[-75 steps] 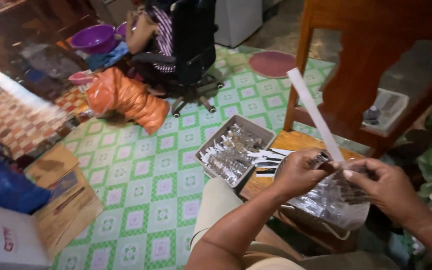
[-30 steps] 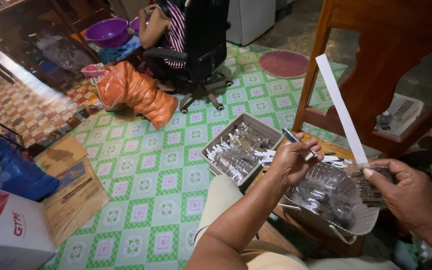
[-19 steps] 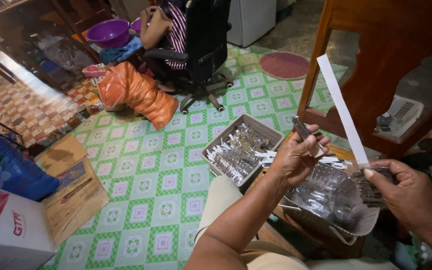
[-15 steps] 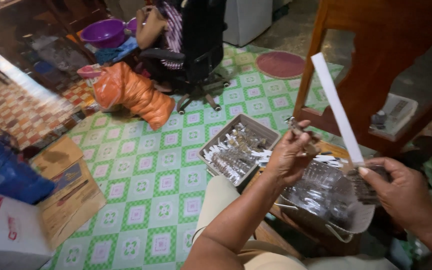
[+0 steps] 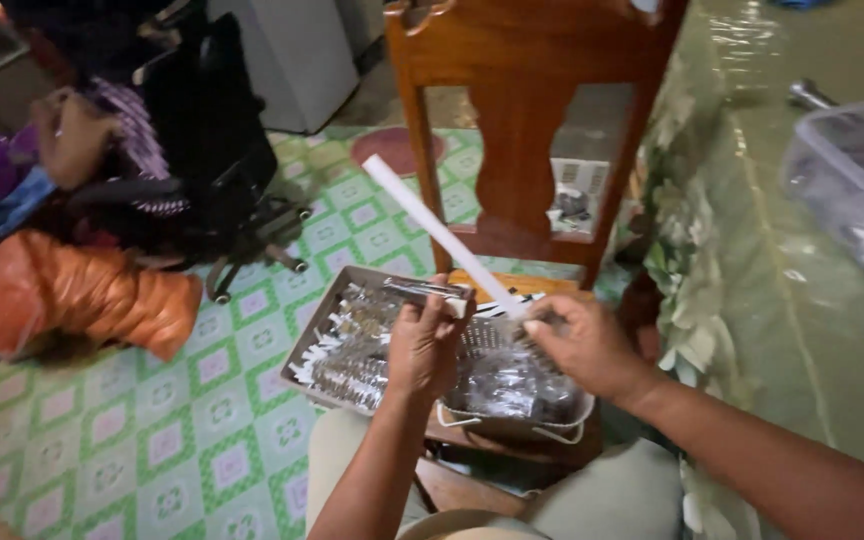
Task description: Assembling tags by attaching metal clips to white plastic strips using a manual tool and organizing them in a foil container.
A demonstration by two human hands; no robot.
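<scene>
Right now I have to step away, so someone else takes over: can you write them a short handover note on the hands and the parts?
Left hand: holds a small dark metal tool over the white basket.
Right hand: pinches the lower end of a long white strip that slants up to the left.
White basket: holds clear packets, on the low wooden stool in front of the knees.
Grey tray: left of the basket, full of small packets.
Done or left: cannot tell from this view.

Both forearms are bare to the frame's edge, with no sleeve showing. The left hand [image 5: 422,345] and right hand [image 5: 584,345] wear no gloves; rings cannot be made out. The lap shows pale olive-khaki trousers [image 5: 592,500], possibly shorts.
</scene>
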